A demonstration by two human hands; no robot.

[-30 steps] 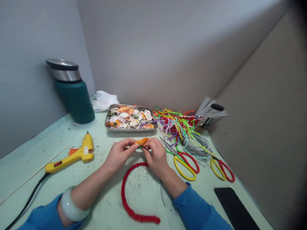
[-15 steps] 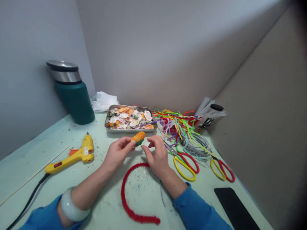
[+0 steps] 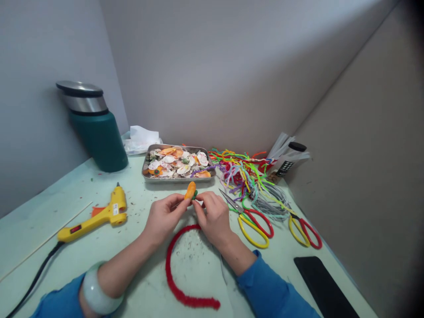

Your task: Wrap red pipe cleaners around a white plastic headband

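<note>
My left hand point(image 3: 167, 216) pinches an orange painted shell point(image 3: 190, 191) between thumb and fingers, above the table. A small dark green fuzzy piece point(image 3: 194, 194) is at the shell's right side. My right hand point(image 3: 212, 216) has thumb and fingertips closed together at that green piece; what exactly lies between its fingertips is partly hidden. Below the hands a red pipe cleaner point(image 3: 170, 274) lies bent into an open curve, its upper end passing under my right hand.
A metal tray point(image 3: 179, 180) of painted shells stands behind. To the left are a yellow glue gun point(image 3: 112, 214), a thin stick point(image 3: 46, 240) and a green bottle point(image 3: 99, 141). Pipe cleaners point(image 3: 245, 172), scissors point(image 3: 255, 225), more scissors point(image 3: 306, 232) and a black flat object point(image 3: 321, 287) lie right.
The orange shell has been tilted more upright. My right hand has moved in, and its fingertips, apart before, now close at the green piece. The view has shifted slightly.
</note>
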